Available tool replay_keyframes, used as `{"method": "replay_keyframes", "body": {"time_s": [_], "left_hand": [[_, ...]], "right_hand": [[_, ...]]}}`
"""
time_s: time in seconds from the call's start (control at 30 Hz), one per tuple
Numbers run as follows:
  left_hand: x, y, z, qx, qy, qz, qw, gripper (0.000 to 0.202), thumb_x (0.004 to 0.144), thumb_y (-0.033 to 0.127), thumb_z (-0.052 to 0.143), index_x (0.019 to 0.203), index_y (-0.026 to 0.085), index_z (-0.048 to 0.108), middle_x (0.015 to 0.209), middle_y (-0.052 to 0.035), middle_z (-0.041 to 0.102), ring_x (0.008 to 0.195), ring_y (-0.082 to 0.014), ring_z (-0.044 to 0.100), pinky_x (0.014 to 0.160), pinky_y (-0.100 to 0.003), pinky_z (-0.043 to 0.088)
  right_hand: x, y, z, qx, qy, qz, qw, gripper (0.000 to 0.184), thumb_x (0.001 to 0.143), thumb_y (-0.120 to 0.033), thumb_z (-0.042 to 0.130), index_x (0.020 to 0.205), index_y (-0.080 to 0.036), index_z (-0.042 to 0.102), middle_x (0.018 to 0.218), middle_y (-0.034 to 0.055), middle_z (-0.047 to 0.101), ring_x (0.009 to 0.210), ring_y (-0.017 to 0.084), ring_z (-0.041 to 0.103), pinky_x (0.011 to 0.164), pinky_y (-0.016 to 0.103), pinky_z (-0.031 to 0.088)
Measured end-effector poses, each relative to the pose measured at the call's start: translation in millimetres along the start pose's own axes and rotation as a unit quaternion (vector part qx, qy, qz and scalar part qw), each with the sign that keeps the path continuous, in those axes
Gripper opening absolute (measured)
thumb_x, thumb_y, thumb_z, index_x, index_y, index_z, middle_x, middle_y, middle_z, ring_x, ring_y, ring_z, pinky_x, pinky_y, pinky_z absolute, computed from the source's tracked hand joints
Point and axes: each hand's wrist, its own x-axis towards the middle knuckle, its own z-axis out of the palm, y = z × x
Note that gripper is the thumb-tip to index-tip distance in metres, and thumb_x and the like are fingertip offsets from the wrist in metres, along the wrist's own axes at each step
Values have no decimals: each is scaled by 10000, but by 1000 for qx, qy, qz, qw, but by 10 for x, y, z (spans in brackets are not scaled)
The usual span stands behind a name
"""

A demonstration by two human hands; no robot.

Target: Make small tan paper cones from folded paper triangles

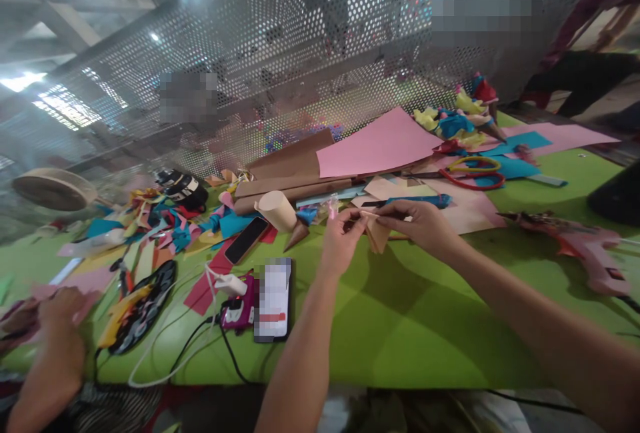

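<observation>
Above the green table [400,313], my left hand [340,243] and my right hand [420,223] meet, both pinched on a thin pale stick [367,214] that runs between them. Under my right hand hangs a folded tan paper piece [377,236], touching the fingers. A rolled cream paper cone [277,210] and a small brown cone [296,234] lie just left of my left hand. Behind my right hand a dark pen-like tool with a blue end [415,201] rests on the paper sheets.
A pink paper sheet [380,143], brown paper rolls [295,186] and red-and-yellow scissors [473,173] lie at the back. Two phones [273,300] [246,240], a charger with cables [230,284] and paper scraps [150,226] sit left. A pink glue gun [585,250] lies right. Another person's hand [60,326] works at the far left.
</observation>
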Motion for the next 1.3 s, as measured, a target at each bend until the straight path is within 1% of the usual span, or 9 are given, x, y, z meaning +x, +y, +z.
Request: {"method": "replay_keyframes", "body": {"time_s": [0.13, 0.27, 0.37, 0.47, 0.57, 0.67, 0.9, 1.0, 1.3], "left_hand": [[-20, 2, 25, 46, 9, 31, 998, 226, 820, 404, 730, 852, 180, 712, 756, 2, 634, 715, -128, 546, 689, -226, 451], [-39, 30, 35, 60, 9, 34, 998, 231, 839, 416, 709, 856, 186, 693, 728, 13, 596, 689, -128, 510, 664, -226, 423], [-40, 51, 31, 60, 25, 44, 997, 211, 860, 398, 689, 830, 189, 673, 738, 12, 597, 724, -138, 524, 717, -238, 428], [-46, 64, 39, 47, 39, 52, 997, 165, 889, 347, 654, 832, 193, 666, 807, -3, 635, 809, -151, 564, 801, -248, 434], [-63, 70, 67, 3, 24, 30, 999, 120, 888, 321, 653, 911, 208, 687, 900, -15, 677, 896, -164, 602, 864, -259, 449], [-75, 79, 95, -34, -6, 17, 999, 145, 871, 319, 675, 963, 212, 710, 964, -29, 706, 946, -173, 629, 901, -272, 464], [-76, 123, 96, -55, -10, 7, 998, 178, 830, 350, 730, 914, 193, 737, 851, -29, 708, 865, -166, 643, 834, -273, 498], [-83, 126, 99, -67, -14, 11, 998, 196, 821, 363, 745, 910, 190, 736, 867, -35, 715, 850, -164, 646, 819, -276, 505], [-81, 115, 76, -29, 0, 25, 999, 106, 832, 294, 717, 872, 200, 746, 867, -26, 717, 851, -165, 636, 831, -269, 487]], "right_hand": [[-21, -14, 25, -20, 21, -39, 999, 311, 749, -547, 711, 768, -236, 726, 801, 67, 731, 771, 250, 632, 707, 371, 470], [-23, -34, 26, -39, 43, -59, 997, 302, 765, -538, 705, 727, -238, 701, 756, 62, 695, 757, 241, 603, 700, 370, 442], [-19, -62, 17, 16, 34, -19, 999, 370, 727, -594, 725, 728, -227, 682, 735, 46, 659, 729, 216, 568, 679, 352, 425], [-16, -83, 9, 103, -7, 53, 993, 480, 655, -676, 748, 722, -215, 633, 704, 14, 594, 668, 173, 507, 623, 316, 391], [-17, -76, 16, 171, -61, 115, 977, 512, 622, -677, 777, 716, -212, 585, 681, -10, 539, 625, 144, 462, 585, 292, 363], [-22, -34, 43, 227, -96, 149, 958, 502, 616, -643, 810, 713, -209, 577, 684, -13, 526, 626, 139, 458, 589, 284, 375], [-33, 56, 70, 243, -121, 161, 949, 460, 648, -621, 811, 741, -216, 615, 770, 23, 589, 741, 185, 535, 678, 318, 448], [-32, 51, 62, 243, -124, 163, 948, 459, 645, -623, 814, 745, -216, 626, 791, 32, 609, 759, 193, 548, 689, 322, 450], [-24, 10, 60, 227, -109, 162, 954, 500, 615, -644, 824, 706, -206, 600, 715, -5, 557, 657, 144, 476, 636, 289, 401]]}}
